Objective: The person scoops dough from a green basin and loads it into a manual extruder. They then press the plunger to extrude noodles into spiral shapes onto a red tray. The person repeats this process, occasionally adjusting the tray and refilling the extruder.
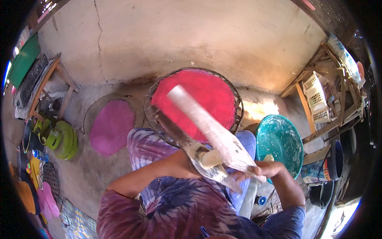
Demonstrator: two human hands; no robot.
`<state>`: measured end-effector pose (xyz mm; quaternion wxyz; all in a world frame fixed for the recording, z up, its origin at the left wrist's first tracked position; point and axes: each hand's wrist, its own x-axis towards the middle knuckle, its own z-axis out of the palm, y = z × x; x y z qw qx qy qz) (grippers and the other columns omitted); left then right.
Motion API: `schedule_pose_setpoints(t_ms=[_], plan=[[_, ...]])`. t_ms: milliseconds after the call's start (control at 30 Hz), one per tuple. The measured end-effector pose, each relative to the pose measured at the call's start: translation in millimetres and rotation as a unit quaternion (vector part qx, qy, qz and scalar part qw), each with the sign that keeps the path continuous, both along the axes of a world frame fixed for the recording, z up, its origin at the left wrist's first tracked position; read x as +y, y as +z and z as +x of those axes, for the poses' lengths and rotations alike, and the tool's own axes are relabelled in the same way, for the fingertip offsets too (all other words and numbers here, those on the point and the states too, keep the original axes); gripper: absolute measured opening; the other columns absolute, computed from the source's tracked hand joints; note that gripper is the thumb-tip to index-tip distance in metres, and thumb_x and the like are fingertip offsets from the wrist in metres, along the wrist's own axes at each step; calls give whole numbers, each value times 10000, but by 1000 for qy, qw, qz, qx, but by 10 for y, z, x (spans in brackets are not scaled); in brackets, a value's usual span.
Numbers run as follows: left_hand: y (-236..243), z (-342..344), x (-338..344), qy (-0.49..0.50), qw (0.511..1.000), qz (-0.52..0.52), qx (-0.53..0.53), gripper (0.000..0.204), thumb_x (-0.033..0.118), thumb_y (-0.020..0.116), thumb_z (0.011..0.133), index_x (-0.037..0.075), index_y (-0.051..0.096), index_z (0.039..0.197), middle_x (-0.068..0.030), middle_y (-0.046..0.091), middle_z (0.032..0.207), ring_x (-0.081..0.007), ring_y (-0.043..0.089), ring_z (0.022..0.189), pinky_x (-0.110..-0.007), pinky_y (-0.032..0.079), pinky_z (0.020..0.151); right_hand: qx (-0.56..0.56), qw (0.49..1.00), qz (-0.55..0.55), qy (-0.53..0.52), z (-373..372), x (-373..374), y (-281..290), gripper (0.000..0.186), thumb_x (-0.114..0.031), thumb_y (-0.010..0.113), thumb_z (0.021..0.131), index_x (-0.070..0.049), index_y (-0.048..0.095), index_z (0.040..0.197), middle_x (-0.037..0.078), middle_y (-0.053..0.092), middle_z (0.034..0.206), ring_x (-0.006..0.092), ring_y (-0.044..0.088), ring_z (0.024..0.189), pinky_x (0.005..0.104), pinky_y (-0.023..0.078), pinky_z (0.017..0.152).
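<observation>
Two long wooden pieces cross above my lap: a dark wooden bar (pixel 173 128) with a worn, pale lower end, and a whitish wooden board (pixel 211 129) smeared with pale residue. A pale, cylinder-like lump (pixel 212 158) shows between them. My left hand (pixel 186 165) is closed against the dark bar, its fingers mostly hidden behind it. My right hand (pixel 266 169) grips the near end of the whitish board. Beyond the pieces, a round woven tray (pixel 239 104) rests before my knees, spread with bright red grainy material (pixel 199 87).
A teal basin (pixel 284 139) with white residue stands right. Left are a pink-purple grainy patch (pixel 113 127) on a round mat and a green gas cylinder (pixel 65 139). Wooden stands (pixel 59 75) and a white perforated basket (pixel 316 97) flank the cracked wall (pixel 179 36).
</observation>
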<state>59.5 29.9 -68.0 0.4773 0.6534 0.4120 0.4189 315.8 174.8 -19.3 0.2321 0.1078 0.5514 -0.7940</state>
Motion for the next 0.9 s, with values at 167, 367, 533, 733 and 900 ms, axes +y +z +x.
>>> schedule_pose_setpoints(t_ms=[167, 367, 533, 733, 900], plan=[[668, -421, 206, 54, 912, 57, -403, 878, 412, 676, 809, 81, 221, 1483, -220, 407, 1422, -343, 472, 1264, -479, 377, 1071, 16, 982, -188, -15, 116, -133, -467, 1366, -867, 574, 610, 67, 95, 1485, 280, 428, 1376, 344, 492, 1229, 432, 397, 1012], [991, -881, 955, -28, 809, 84, -581, 850, 677, 335, 912, -5, 328, 1419, -273, 470, 1341, -395, 467, 1255, -508, 339, 1089, 24, 994, -107, -19, -322, 301, -49, 1347, -943, 438, 603, 62, 173, 1460, 312, 544, 1191, 337, 602, 1050, 426, 476, 875], [461, -1546, 1508, -79, 743, 109, -655, 751, 641, 415, 889, 11, 475, 1292, -150, 548, 1261, -320, 497, 1206, -493, 333, 1071, -47, 993, 35, -101, -912, 665, 320, 1117, -836, 417, 739, 9, 261, 1453, 270, 596, 1130, 349, 631, 967, 452, 491, 833], [-386, -1823, 1630, -57, 670, 157, -723, 504, 475, 496, 910, 49, 531, 1177, -84, 576, 1124, -280, 533, 1123, -456, 400, 1006, -132, 979, 107, -110, -1344, 647, 582, 893, -645, 460, 882, 33, 288, 1437, 291, 600, 1083, 319, 658, 877, 422, 532, 720], [-173, -1953, 1625, -78, 662, 235, -708, 392, 406, 535, 904, 67, 527, 1100, -67, 568, 1057, -259, 536, 1044, -429, 437, 960, -119, 932, 317, -126, -1462, 677, 763, 812, -626, 464, 900, -2, 384, 1413, 235, 565, 1196, 249, 621, 992, 364, 519, 758]])
